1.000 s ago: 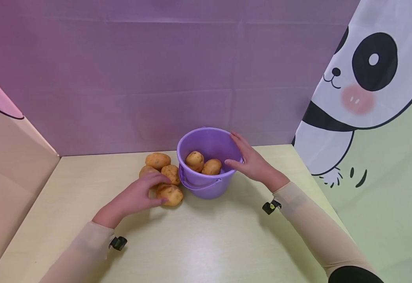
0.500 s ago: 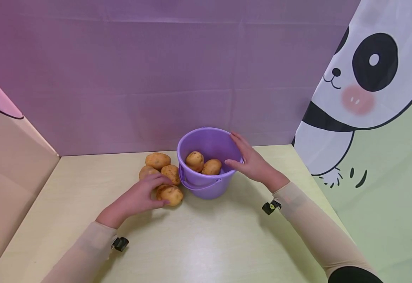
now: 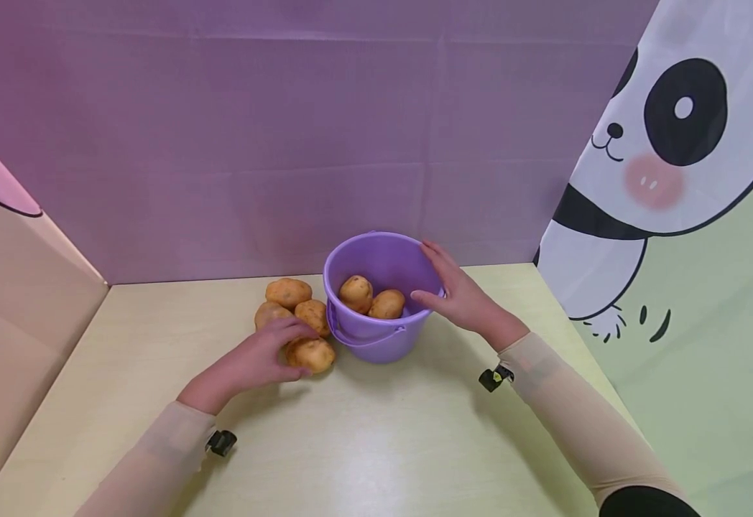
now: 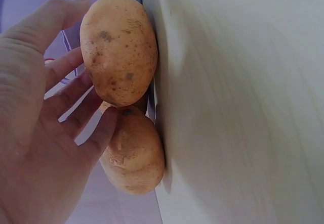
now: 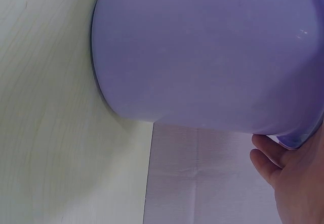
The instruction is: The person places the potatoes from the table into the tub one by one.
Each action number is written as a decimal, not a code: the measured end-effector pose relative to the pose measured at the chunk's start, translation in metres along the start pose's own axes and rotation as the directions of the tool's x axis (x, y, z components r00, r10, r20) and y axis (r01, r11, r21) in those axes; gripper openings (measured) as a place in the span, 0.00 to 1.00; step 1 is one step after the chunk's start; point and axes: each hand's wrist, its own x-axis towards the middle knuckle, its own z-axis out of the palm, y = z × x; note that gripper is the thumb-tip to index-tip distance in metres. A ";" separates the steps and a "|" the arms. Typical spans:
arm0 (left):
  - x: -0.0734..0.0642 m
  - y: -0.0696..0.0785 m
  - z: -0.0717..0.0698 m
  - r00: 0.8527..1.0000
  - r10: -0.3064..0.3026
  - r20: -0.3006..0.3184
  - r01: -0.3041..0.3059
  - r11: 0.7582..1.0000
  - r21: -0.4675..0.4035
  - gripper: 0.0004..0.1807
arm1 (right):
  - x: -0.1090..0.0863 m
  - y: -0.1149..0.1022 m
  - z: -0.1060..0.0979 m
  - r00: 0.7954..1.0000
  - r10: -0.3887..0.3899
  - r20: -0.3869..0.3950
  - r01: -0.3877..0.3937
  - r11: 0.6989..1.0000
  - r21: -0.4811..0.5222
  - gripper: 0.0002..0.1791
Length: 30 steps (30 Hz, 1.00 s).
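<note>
My left hand [image 3: 263,359] reaches round the nearest potato [image 3: 312,355] of a small pile, thumb on the near side and fingers on the far side. In the left wrist view the thumb stands beside that potato's end and the loosely spread fingers [image 4: 76,115] pass behind it, not closed tight. A second potato [image 4: 134,155] lies just past the little finger. With my right hand [image 3: 463,301] I hold the purple bucket [image 3: 383,352] by its right rim, thumb over the edge. Two potatoes, one at the left [image 3: 356,294] and one at the right [image 3: 387,304], sit inside the bucket.
More potatoes [image 3: 289,293] lie behind my left hand, close against the bucket's left side. The bucket's handle [image 3: 366,341] hangs down its front. The pale wooden table [image 3: 363,445] ends at a purple backdrop [image 3: 253,143]; a panda-printed sheet [image 3: 706,215] stands at the right.
My left hand has shifted slightly right, nearer round the front potato. The right hand, the bucket and the potatoes have stayed in place.
</note>
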 end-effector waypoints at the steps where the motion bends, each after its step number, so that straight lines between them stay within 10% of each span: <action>1: 0.000 0.000 0.000 1.000 0.004 0.002 -0.004 1.000 0.000 0.30 | 0.000 0.000 0.000 1.000 0.001 0.000 -0.001 1.000 -0.002 0.55; 30: 0.005 0.002 0.006 0.994 0.004 0.108 -0.007 0.999 0.032 0.32 | 0.000 -0.001 0.000 1.000 0.012 0.002 -0.012 1.000 -0.010 0.53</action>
